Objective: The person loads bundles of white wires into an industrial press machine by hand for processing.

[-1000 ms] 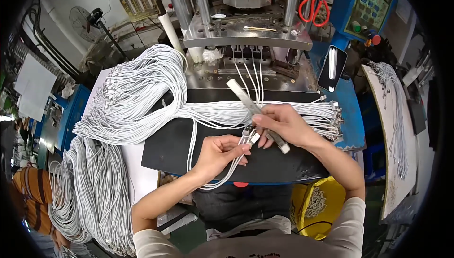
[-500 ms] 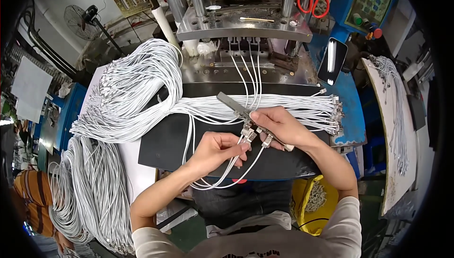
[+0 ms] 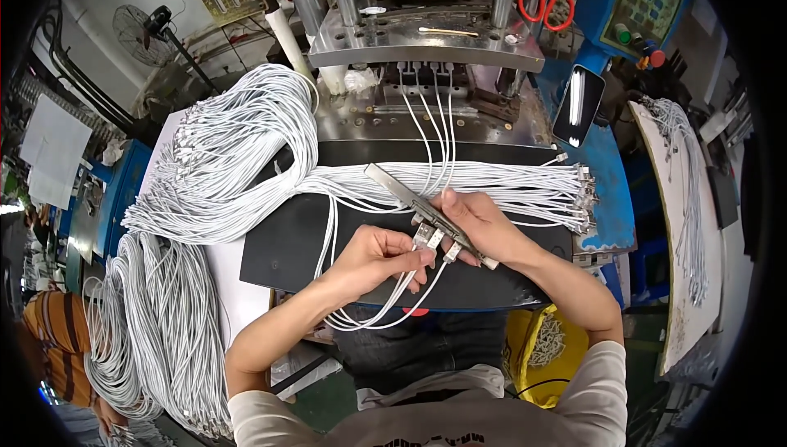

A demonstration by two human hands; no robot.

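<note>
My right hand [image 3: 489, 230] grips a narrow grey metal bar [image 3: 395, 187], held slanting from upper left to lower right, thumb on top. Several metal cable plugs [image 3: 435, 239] sit in a row along the bar's near edge; whether each is fully seated I cannot tell. The fingers of my left hand [image 3: 366, 265] pinch the white cables [image 3: 400, 290] just behind the plugs. From there the cables loop down over the table's front edge. Beyond the bar, a flat bundle of white cables [image 3: 361, 178] lies across the black tabletop [image 3: 283, 242], its plugs at the right.
A press [image 3: 426, 48] stands ahead, with several white cables running from its mould. Coiled cables [image 3: 254, 111] are heaped at the left. Red scissors [image 3: 546, 3], a phone [image 3: 579, 107] and a control box [image 3: 643, 4] are at the right; a yellow bin [image 3: 525, 349] stands below.
The bar has tilted, and its far end has shifted slightly left. The plugs now line up more evenly along it. My left hand has barely moved and still pinches the cables.
</note>
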